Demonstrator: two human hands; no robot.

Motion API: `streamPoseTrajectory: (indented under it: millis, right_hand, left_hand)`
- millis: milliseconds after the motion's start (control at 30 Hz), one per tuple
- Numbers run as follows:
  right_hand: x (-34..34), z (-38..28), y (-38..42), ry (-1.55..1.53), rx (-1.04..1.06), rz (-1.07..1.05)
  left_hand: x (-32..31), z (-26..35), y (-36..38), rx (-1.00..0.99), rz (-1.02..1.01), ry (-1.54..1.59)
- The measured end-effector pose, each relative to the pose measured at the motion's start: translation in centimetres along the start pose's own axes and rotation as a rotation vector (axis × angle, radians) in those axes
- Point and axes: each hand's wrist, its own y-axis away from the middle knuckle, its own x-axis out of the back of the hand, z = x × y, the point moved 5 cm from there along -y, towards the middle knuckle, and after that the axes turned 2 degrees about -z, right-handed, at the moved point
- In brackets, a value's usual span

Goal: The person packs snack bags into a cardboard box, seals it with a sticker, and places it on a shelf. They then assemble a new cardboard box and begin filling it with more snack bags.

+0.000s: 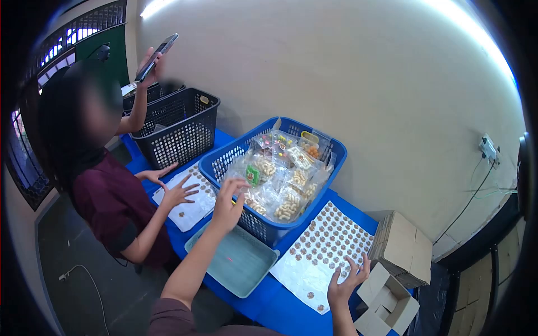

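Observation:
My left hand (227, 208) is at the front left rim of a blue plastic basket (263, 227), fingers slightly bent and thumb apart, nothing visible in it. Clear packets of pale snacks (287, 208) fill the basket, one bearing a green label (253, 176). Over the right edge of a white sheet of round stickers (305, 269) is my right hand (346, 284), its fingers spread and curved. Rows of brown stickers cover much of this sheet, while its lower left part is bare. Below my left hand lies a grey-green tray (238, 266).
To the left, a person in maroon (120, 193) has both hands on another sticker sheet (188, 215). A raised hand holds a phone (157, 57) above a black basket (179, 137). Flattened cardboard (406, 243) and an open carton (386, 305) stand at the blue table's right end.

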Motion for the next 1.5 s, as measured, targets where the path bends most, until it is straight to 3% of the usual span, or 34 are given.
streamPoseTrajectory:
  millis: [33,133,200,233,333,367,467,500,567,700,767,800,900,967,1000,1033,1100,1167,1200,1333,1400,1433,1500]
  right_hand:
    - [-0.8,-1.3,-0.1,0.033,0.059,-0.037]
    - [-3.0,-3.7,-0.6,-0.042,0.069,-0.097]
    - [-4.6,-4.9,-0.9,-0.043,0.137,-0.141]
    - [-4.8,-5.4,-1.1,-0.039,0.138,-0.135]
    - [-5.4,-7.8,-3.1,0.012,0.287,-0.081]
    - [-5.3,-8.9,-4.3,0.045,0.323,-0.046]
    - [-6.6,-12.2,-8.4,-0.005,0.377,-0.025]
    - [-7.2,-13.5,-9.8,-0.004,0.419,-0.026]
    - [-9.3,-16.8,-12.2,-0.048,0.506,-0.083]
    - [-16.4,-20.8,-14.9,-0.123,0.634,-0.238]
    - [-20.6,-21.4,-15.8,-0.483,0.435,-0.521]
    - [-21.9,-21.7,-16.3,-0.480,0.463,-0.529]
    - [-26.7,-22.3,-16.7,-0.415,0.571,-0.665]
    - [-30.6,-22.1,-17.4,-0.197,0.659,-0.693]
    - [-33.8,-20.8,-17.8,-0.065,0.719,-0.727]
    - [-36.7,-19.5,-17.8,-0.074,0.726,-0.732]
    - [-41.8,-16.4,-16.8,0.359,0.607,-1.006]
    - [-43.1,-14.8,-15.5,0.042,0.314,-1.386]
    - [-43.6,-14.2,-15.3,0.045,0.410,-1.353]
    - [-42.6,-13.3,-16.8,0.002,0.406,-1.306]
    - [-42.4,-13.6,-17.2,-0.018,0.434,-1.552]
    - [-42.4,-13.8,-17.6,-0.023,0.430,-1.554]
    - [-42.4,-14.0,-18.8,-0.072,0.378,-1.412]
  left_hand:
    - [0.1,-1.4,-2.0,-0.055,0.004,-0.086]
    - [0.1,-9.7,-6.3,0.021,-0.021,-0.155]
    - [-0.4,-16.0,-6.9,0.530,-0.360,-0.625]
    - [-0.7,-16.6,-6.9,0.525,-0.358,-0.621]
    - [-2.1,-16.6,-6.6,0.456,-0.561,-1.091]
    - [-2.1,-16.8,-6.8,0.461,-0.572,-1.090]
    - [-2.9,-17.6,-6.5,0.668,-0.950,-0.860]
    - [-2.9,-17.5,-6.8,0.671,-0.943,-0.865]
    - [-3.5,-17.7,-6.3,0.539,-1.121,-0.986]
    - [-3.5,-17.0,-6.3,0.641,-1.205,-1.010]
    - [-3.8,-17.8,-6.5,0.680,-1.194,-0.987]
    - [-3.8,-17.5,-6.7,0.678,-1.117,-0.955]
    - [-3.3,-18.0,-6.3,0.606,-0.898,-0.887]
    - [-2.9,-17.4,-6.8,0.595,-0.693,-0.765]
    - [-3.2,-18.1,-6.7,0.492,-0.593,-0.728]
    - [-3.0,-18.2,-6.3,0.502,-0.589,-0.734]
    - [-3.1,-17.9,-6.3,0.444,-0.591,-0.706]
    - [-3.1,-18.1,-6.6,0.465,-0.608,-0.792]
    - [-3.1,-17.9,-6.5,0.484,-0.630,-0.773]
    - [-3.3,-18.0,-6.5,0.540,-0.622,-0.746]
    - [-3.1,-17.4,-6.5,0.569,-0.640,-0.728]
    - [-2.9,-17.1,-6.6,0.570,-0.646,-0.730]
    - [-2.4,-16.9,-6.7,0.540,-0.484,-0.692]
